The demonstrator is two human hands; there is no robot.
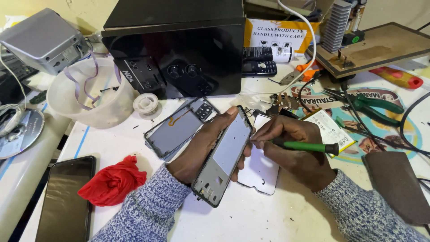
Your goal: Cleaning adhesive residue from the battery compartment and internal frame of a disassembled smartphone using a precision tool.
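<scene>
While the left hand [204, 145] grips the grey rectangular phone frame [224, 157] tilted above the white table [268, 215], fingers wrapped around its edges, the right hand [295, 150] fingers pinch a green-handled screwdriver [309, 146], tip at the frame's right edge.

Bright, even light fills the bench, with soft shadows under the sleeves, faint glare on the black box [179, 49] (glossy front), and wide-angle bending at the edges.
</scene>
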